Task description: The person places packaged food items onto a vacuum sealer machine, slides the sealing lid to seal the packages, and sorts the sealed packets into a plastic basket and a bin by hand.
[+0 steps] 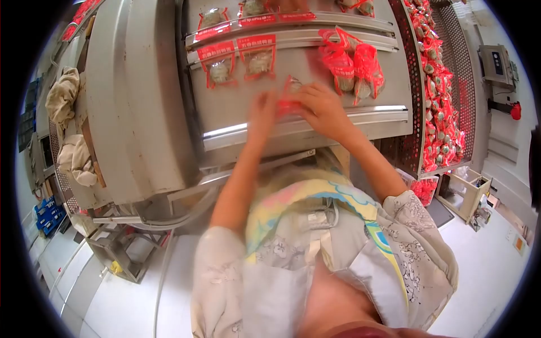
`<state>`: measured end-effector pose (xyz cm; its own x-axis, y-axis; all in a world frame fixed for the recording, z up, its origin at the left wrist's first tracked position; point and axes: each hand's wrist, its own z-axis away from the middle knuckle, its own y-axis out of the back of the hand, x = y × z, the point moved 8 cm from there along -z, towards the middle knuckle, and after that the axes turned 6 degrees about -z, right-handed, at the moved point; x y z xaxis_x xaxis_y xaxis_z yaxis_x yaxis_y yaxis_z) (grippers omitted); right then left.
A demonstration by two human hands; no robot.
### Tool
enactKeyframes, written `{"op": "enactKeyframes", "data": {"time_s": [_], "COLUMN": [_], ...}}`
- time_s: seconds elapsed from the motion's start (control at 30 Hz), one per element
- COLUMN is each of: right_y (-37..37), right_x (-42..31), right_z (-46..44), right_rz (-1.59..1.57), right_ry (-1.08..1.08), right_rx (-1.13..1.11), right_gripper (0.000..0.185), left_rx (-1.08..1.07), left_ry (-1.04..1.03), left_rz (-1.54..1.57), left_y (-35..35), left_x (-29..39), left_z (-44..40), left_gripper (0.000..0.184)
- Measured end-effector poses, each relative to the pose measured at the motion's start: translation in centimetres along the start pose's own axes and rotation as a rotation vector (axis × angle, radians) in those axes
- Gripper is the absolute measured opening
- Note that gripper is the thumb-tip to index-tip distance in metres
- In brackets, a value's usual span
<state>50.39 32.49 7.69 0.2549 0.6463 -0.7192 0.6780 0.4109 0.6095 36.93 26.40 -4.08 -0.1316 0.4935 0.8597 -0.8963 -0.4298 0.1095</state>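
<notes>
A red-and-clear plastic packet [289,107] is being pinched by nearly closed right fingers [308,97] — the blurred left fingers' [266,103] hold cannot be told.

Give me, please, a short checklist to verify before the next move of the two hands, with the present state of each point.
1. Right hand on the red packet: ok.
2. Left hand gripping the packet's other side: cannot tell, blurred.
3. Packet edge flat on the near metal bar: cannot tell, blurred.
4. Near metal bar free overhead: not ok, both forearms extend across it.
5. Two laid packets, printed ends across the middle bar: ok.
</notes>
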Motion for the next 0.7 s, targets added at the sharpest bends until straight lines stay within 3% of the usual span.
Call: {"op": "enactKeyframes", "data": {"time_s": [0.03,0.13,0.23,0.27,0.37,0.57,0.67,0.7], "right_y": [0.1,1.0,-1.8,-2.6,-5.9,-10.4,-12.2,-12.2], "right_x": [0.0,4.3,8.7,8.6,9.4,8.1,6.9,6.7], "right_z": [0.6,4.3,8.0,8.9,11.2,11.3,9.9,8.8], "right_rz": [-0.074,-0.37,-0.293,-0.388,-0.765,-1.395,-1.432,-1.282], "right_ry": [0.003,-0.507,-0.96,-1.026,-1.304,-1.4,-1.391,-1.323], "right_rx": [0.045,0.153,-0.314,-0.365,-0.294,-0.245,-0.37,-0.436], "right_gripper": [0.017,0.02,0.032,0.044,0.043,0.032,0.026,0.026], "left_rx": [-0.068,-0.232,-0.315,-0.351,-0.456,-0.466,-0.371,-0.335], "left_ry": [0.02,0.074,0.141,0.165,0.286,0.415,0.391,0.372], "left_rz": [-0.076,-0.26,-0.326,-0.313,-0.218,-0.034,0.082,0.118], "left_y": [-0.4,-1.7,-2.0,-2.0,-1.9,0.8,3.2,4.1], "left_x": [-0.5,-2.4,-3.7,-3.7,-4.0,-5.2,-5.0,-4.5], "left_z": [-0.3,-1.2,-0.8,-0.9,0.1,3.0,4.1,4.3], "left_gripper": [0.028,0.029,0.026,0.025,0.023,0.018,0.016,0.016]}}
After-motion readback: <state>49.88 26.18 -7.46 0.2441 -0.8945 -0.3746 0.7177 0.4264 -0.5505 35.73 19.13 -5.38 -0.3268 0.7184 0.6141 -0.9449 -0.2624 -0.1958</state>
